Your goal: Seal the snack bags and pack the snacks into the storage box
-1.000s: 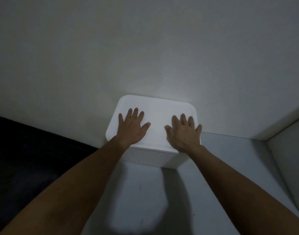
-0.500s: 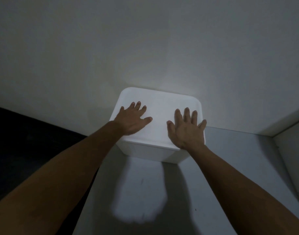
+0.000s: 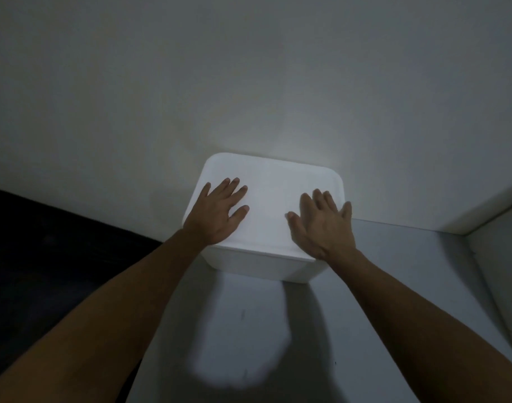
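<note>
A white storage box [image 3: 266, 266] with its lid [image 3: 269, 196] on stands on a grey table [image 3: 365, 330], pushed against the wall. My left hand [image 3: 217, 210] lies flat on the lid's left side with straight, spread fingers. My right hand [image 3: 321, 222] lies flat on the lid's right side, fingers straight and pointing toward the wall. No snack bags are visible; whatever is inside the box is hidden by the lid.
A pale wall [image 3: 249, 82] rises directly behind the box. A white block or ledge [image 3: 499, 257] stands at the right edge of the table. Left of the table the area is dark [image 3: 45, 257]. A bright light patch falls on the table in front of the box.
The box and both hands sit slightly farther from me and closer to the wall than a second ago. My hands stay flat on the lid; the left one has turned a little rightward.
</note>
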